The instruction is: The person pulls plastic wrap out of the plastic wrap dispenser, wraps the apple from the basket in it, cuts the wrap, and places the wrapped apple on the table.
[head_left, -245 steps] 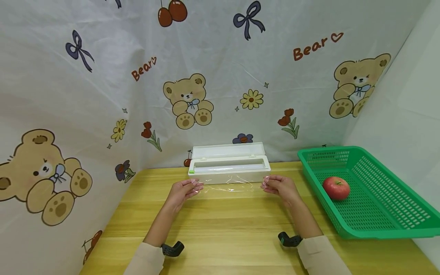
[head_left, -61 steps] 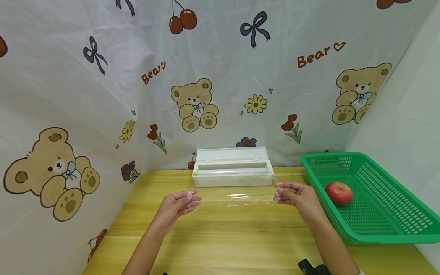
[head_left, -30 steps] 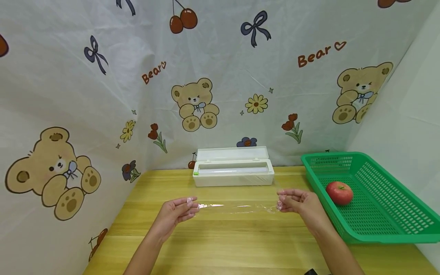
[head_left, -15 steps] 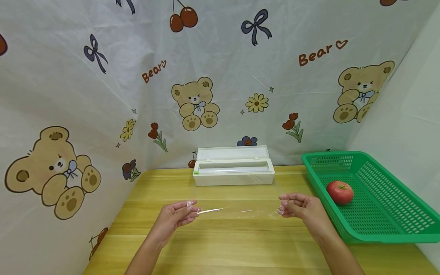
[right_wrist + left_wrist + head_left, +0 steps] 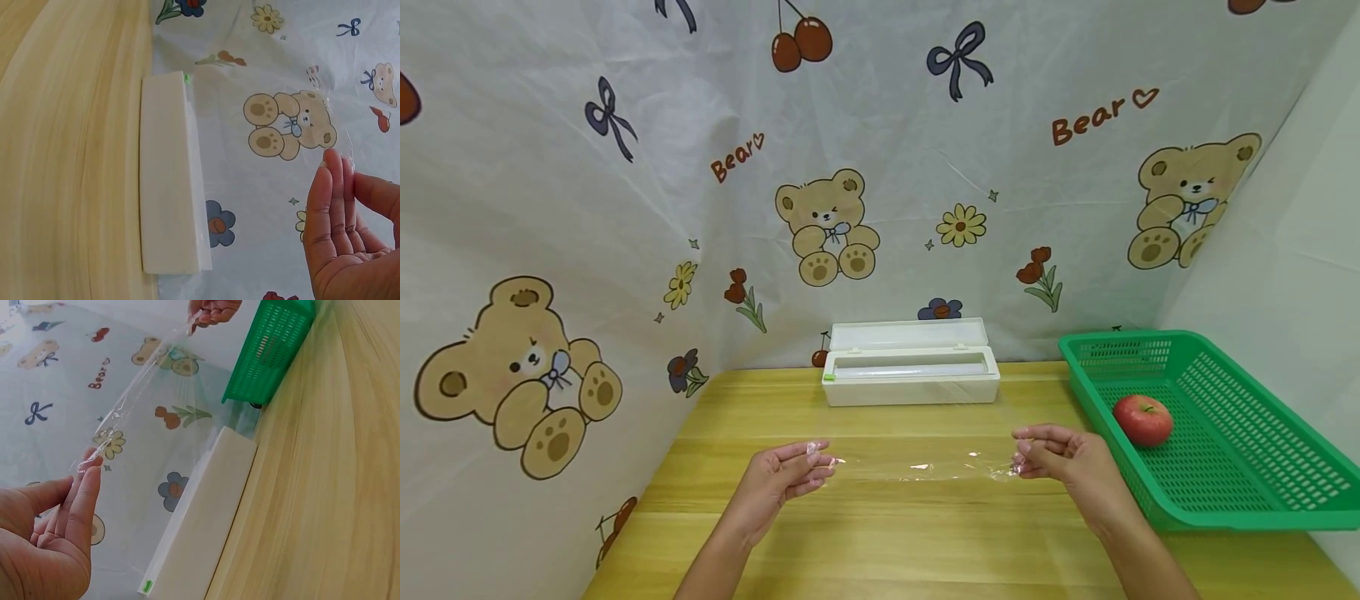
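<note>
A clear sheet of cling film (image 5: 921,467) stretches between my two hands in front of a white cling film dispenser box (image 5: 912,392). My left hand (image 5: 775,482) pinches the film's left corner between thumb and fingers. At the right corner, my right hand (image 5: 1078,468) pinches it the same way. In the left wrist view the film's gathered front edge runs from hand to hand, above the tabletop. Faint film shows back toward the dispenser, whose lid stands up with a roll visible inside. The film's exact outline is hard to see.
A green plastic basket (image 5: 1221,508) stands at the right, close to my right forearm, with a red apple (image 5: 1142,421) in it. The wooden table (image 5: 880,550) meets a bear-printed cloth (image 5: 895,150) behind the dispenser and at the left.
Both hands have drawn back from the dispenser toward me and moved a little farther apart, pulling the film out with them. Dispenser, basket and apple have stayed put.
</note>
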`<act>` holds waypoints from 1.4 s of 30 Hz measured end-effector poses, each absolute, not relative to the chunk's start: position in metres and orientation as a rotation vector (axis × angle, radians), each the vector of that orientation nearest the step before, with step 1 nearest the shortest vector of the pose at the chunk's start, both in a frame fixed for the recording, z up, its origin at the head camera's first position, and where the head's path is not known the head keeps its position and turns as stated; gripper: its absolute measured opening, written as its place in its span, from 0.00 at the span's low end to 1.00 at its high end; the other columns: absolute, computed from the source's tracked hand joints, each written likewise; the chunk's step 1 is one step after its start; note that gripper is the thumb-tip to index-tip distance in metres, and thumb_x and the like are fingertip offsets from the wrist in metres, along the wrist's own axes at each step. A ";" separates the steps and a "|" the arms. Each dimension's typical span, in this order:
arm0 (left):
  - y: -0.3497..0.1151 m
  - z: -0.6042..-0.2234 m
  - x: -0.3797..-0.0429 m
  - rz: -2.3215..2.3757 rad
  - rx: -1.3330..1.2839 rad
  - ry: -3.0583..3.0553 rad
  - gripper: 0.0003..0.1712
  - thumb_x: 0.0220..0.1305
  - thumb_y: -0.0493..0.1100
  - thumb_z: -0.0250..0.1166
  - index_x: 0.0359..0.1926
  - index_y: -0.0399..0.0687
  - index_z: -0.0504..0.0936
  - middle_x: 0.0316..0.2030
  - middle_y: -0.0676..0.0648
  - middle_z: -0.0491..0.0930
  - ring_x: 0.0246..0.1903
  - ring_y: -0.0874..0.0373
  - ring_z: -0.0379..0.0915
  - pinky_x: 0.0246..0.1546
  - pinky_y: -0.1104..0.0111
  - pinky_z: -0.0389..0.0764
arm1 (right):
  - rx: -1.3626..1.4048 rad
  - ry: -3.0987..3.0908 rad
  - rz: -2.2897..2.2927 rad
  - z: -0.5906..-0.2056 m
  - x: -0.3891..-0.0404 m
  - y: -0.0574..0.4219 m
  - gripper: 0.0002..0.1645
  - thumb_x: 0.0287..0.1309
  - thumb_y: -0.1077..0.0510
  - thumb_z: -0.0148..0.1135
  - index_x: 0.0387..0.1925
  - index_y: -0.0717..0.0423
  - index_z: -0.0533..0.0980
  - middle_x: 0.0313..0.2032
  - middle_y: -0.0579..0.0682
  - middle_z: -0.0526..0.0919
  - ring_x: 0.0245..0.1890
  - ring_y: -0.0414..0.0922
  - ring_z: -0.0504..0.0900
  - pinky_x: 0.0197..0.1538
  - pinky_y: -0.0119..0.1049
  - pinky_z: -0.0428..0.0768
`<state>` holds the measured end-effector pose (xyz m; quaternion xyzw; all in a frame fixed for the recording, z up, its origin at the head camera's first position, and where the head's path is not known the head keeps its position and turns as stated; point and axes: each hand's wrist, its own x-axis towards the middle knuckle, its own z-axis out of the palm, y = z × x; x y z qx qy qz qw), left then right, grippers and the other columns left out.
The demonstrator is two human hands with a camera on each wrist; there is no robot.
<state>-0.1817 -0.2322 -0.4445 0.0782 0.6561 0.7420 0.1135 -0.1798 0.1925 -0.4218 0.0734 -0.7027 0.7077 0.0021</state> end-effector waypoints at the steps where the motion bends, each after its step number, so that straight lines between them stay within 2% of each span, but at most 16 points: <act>1: -0.232 -0.444 -0.181 2.180 0.226 1.921 0.29 0.75 0.41 0.61 0.67 0.23 0.68 0.49 0.41 0.86 0.48 0.54 0.85 0.51 0.65 0.84 | 0.240 -2.198 2.221 -0.421 -0.179 0.193 0.21 0.67 0.67 0.63 0.53 0.83 0.74 0.34 0.51 0.89 0.32 0.45 0.89 0.38 0.40 0.89; 14: -0.231 -0.438 -0.174 2.185 0.269 1.931 0.30 0.75 0.40 0.60 0.67 0.19 0.66 0.49 0.43 0.87 0.48 0.54 0.85 0.50 0.65 0.84 | 0.297 -2.182 2.211 -0.417 -0.173 0.195 0.20 0.66 0.65 0.65 0.51 0.80 0.76 0.34 0.52 0.89 0.33 0.45 0.89 0.39 0.41 0.88; 22: -0.231 -0.435 -0.170 2.183 0.230 1.934 0.30 0.75 0.41 0.61 0.67 0.22 0.68 0.48 0.43 0.87 0.48 0.54 0.85 0.50 0.65 0.84 | 0.294 -2.185 2.209 -0.414 -0.169 0.195 0.21 0.67 0.65 0.65 0.52 0.82 0.75 0.35 0.52 0.89 0.32 0.45 0.89 0.39 0.42 0.88; 29: -0.230 -0.432 -0.168 2.184 0.212 1.952 0.29 0.74 0.42 0.62 0.66 0.24 0.70 0.49 0.43 0.87 0.49 0.53 0.85 0.49 0.65 0.84 | 0.288 -2.162 2.217 -0.410 -0.166 0.196 0.19 0.66 0.65 0.65 0.51 0.79 0.77 0.34 0.52 0.90 0.32 0.45 0.89 0.39 0.44 0.88; 42: -0.229 -0.428 -0.159 2.162 0.159 1.978 0.29 0.73 0.42 0.63 0.66 0.26 0.71 0.50 0.41 0.86 0.48 0.51 0.86 0.49 0.64 0.85 | 0.179 -2.254 2.138 -0.409 -0.156 0.198 0.22 0.66 0.63 0.67 0.54 0.77 0.77 0.38 0.50 0.89 0.32 0.46 0.89 0.39 0.43 0.88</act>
